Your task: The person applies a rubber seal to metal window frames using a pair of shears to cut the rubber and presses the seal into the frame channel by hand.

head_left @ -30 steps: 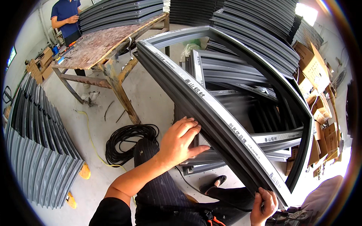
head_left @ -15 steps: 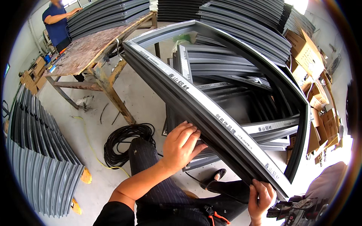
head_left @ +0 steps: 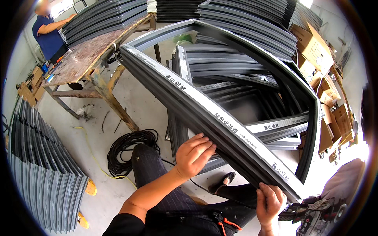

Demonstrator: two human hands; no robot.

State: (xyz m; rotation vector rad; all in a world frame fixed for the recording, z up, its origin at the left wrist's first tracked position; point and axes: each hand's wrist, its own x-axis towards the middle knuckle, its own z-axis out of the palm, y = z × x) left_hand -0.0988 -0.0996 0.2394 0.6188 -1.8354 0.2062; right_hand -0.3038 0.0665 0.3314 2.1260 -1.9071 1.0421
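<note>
A large dark grey metal frame [head_left: 201, 103], four-sided with a white film strip on its near bar, is tilted across the middle of the view. My left hand [head_left: 195, 154] grips the near bar around its middle, fingers laid on the dark side face; its thumb is hidden. At the bar's lower right end, my right hand [head_left: 271, 203] is closed on the edge, thumb below and fingers on top. Beneath and beyond lie several similar frames [head_left: 228, 59], stacked crosswise. Next to my right hand is a dark piece of equipment [head_left: 319, 216], partly cut off.
A worn wooden table [head_left: 88, 59] carries more stacked frames [head_left: 106, 19]; a person [head_left: 49, 31] touches them. A coiled black cable [head_left: 132, 151] lies by my knee. Curved profiles [head_left: 43, 185] stand at left. Cardboard boxes [head_left: 313, 47] are piled at right.
The whole scene, frame included, has shifted slightly left in view. My left hand has slid a little along the bar toward my right hand, and its thumb has gone out of sight.
</note>
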